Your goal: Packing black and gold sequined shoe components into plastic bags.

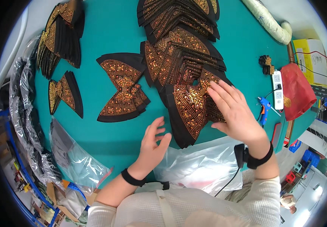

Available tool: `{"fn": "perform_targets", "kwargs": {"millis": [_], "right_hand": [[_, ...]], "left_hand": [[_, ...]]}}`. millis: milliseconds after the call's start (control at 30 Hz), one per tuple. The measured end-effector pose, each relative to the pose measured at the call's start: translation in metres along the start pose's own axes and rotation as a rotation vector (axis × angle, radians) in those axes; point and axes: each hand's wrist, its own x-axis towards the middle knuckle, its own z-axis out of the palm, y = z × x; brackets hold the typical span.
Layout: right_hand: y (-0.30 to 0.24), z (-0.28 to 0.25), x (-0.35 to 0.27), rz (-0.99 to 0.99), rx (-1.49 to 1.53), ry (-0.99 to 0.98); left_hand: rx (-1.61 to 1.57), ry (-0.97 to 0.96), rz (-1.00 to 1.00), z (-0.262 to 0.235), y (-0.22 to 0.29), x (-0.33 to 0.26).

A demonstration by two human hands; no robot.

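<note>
My right hand (pixel 229 109) rests with its fingers stretched over the nearest black bow-shaped piece (pixel 188 109), which is studded with gold and copper stones. This piece lies at the near end of a long row of overlapping bow pieces (pixel 178 49) running away from me. My left hand (pixel 153 143) hovers beside it, fingers apart and slightly curled, holding nothing. Left of the row, another bow piece (pixel 123 89) lies with a few more partly showing beneath its lower right edge. A clear plastic bag (pixel 201 162) lies at the table's near edge, below my hands.
Folded bow pieces (pixel 59 41) are stacked at the far left, with one folded piece (pixel 65 92) nearer. A plastic bag with dark contents (pixel 74 155) sits at the near left. On the right are a blue glue gun (pixel 264 109), power strip (pixel 278 90), red cloth (pixel 297 92) and yellow box (pixel 310 60).
</note>
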Motion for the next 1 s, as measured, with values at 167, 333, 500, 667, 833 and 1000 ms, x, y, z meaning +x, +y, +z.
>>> {"fn": "perform_targets", "kwargs": {"millis": [167, 333, 500, 667, 833, 1000], "right_hand": [[0.017, -0.005, 0.038, -0.123, -0.148, -0.124], [0.031, -0.002, 0.072, -0.216, -0.337, -0.368], [0.034, 0.002, 0.083, -0.278, -0.299, -0.445], [0.016, -0.002, 0.093, -0.365, -0.204, -0.401], [0.018, -0.017, 0.070, -0.248, -0.194, -0.396], [0.032, 0.011, 0.085, -0.184, -0.176, -0.536]], "left_hand": [[-0.108, 0.009, -0.136, -0.061, -0.008, -0.056], [-0.141, 0.201, -0.266, -0.101, -0.017, -0.113], [-0.194, 0.233, -0.279, -0.102, -0.026, -0.127], [-0.145, 0.278, -0.279, -0.098, -0.029, -0.138], [0.127, 0.263, -0.091, -0.105, -0.022, -0.130], [0.645, 0.586, 0.128, -0.138, -0.028, -0.160]]}}
